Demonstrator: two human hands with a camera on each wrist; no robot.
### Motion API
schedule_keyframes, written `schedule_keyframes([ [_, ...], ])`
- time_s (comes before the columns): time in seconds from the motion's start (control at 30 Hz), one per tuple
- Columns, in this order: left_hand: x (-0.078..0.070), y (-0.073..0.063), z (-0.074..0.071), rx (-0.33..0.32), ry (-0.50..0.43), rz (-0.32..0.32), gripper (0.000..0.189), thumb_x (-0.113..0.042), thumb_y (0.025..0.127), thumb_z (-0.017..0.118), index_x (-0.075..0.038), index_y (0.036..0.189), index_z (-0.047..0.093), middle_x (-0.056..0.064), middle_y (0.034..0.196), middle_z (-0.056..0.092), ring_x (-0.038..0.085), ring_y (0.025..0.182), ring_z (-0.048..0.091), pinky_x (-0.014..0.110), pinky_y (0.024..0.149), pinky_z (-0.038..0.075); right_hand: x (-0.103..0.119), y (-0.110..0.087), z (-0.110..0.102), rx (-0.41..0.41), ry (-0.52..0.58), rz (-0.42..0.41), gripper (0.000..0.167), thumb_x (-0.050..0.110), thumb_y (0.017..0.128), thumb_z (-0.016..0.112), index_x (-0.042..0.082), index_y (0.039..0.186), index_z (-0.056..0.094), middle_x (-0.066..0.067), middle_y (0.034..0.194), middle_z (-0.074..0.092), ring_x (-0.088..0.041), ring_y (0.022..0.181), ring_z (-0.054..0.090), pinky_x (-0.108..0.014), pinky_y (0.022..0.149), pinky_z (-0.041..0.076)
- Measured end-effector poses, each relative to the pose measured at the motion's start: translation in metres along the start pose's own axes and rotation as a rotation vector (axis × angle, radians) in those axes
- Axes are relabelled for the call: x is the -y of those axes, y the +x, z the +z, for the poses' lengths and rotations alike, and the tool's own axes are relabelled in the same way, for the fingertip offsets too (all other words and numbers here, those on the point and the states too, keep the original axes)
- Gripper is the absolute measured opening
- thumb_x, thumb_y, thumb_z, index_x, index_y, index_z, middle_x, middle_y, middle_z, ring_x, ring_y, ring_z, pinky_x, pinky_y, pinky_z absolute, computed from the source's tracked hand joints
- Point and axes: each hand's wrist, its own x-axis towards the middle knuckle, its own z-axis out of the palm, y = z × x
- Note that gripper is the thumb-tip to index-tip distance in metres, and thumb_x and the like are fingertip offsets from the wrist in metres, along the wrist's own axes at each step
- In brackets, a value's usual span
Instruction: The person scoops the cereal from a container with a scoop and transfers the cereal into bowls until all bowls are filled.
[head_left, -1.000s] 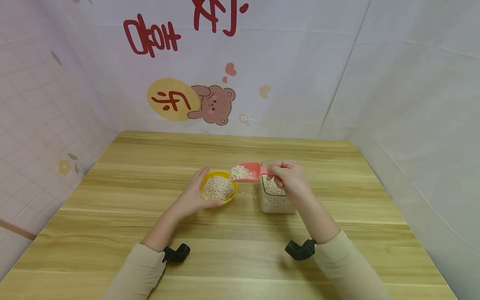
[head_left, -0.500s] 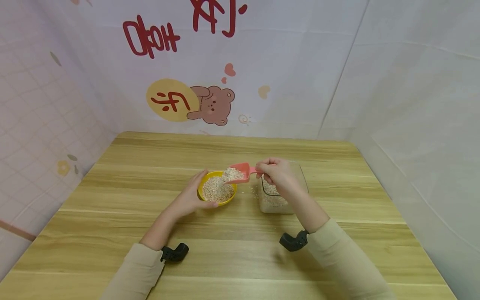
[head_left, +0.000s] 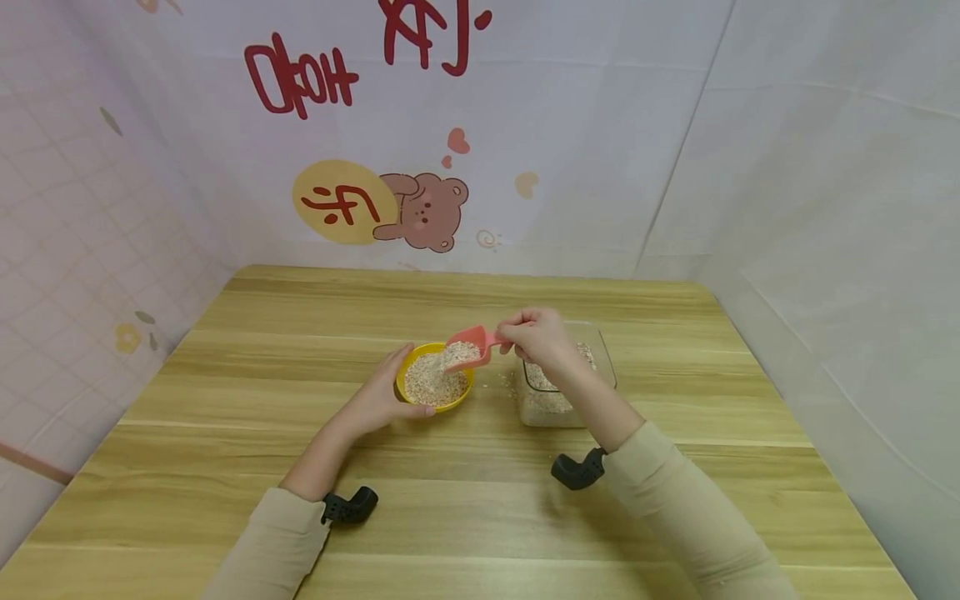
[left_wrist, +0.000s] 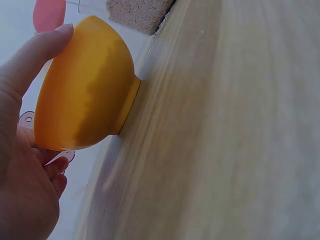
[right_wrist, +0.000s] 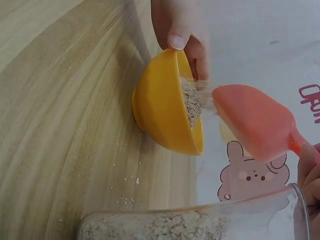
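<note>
My right hand pinches the handle of a pink scoop, tilted over a yellow bowl. Oat flakes lie in the scoop, and some fall from its lip into the bowl in the right wrist view. The bowl stands on the table, well filled with oats. Around its left side curves my left hand, thumb on the near rim and fingers on the far side. Under my right forearm is a clear square container holding more oats, partly hidden by that arm.
Loose flakes are scattered on the wooden table between bowl and container. A printed cloth wall rises behind the table, with further cloth at left and right. Black camera mounts sit on both wrists.
My right hand has moved left with the scoop, which has come over the bowl and tipped, spilling oats into it. The left hand and bowl have stayed almost in place.
</note>
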Motion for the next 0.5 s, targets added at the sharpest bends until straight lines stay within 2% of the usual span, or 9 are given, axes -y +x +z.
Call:
schedule_keyframes([
  [0.27,0.0,0.0,0.0,0.003,-0.004,-0.007,0.117,-0.042,0.067,0.086,-0.006,0.153,0.016,0.019,0.155,0.014,0.041,0.14,0.015,0.064,0.105,0.02,0.005,0.005,0.003,0.012,-0.084,-0.027,0.013,0.004,0.08,0.063,0.0,0.091,0.07,-0.01,0.068,0.065,-0.009,0.045,0.038,-0.02,0.042,0.029],
  [0.5,0.001,0.0,0.001,-0.004,-0.006,-0.008,0.118,-0.043,0.066,0.086,-0.006,0.153,0.016,0.019,0.155,0.014,0.041,0.139,0.016,0.064,0.104,0.021,0.011,0.007,0.007,0.034,-0.159,-0.095,0.009,0.005,0.08,0.064,0.0,0.085,0.069,-0.011,0.066,0.065,-0.01,0.048,0.043,-0.02,0.043,0.032],
])
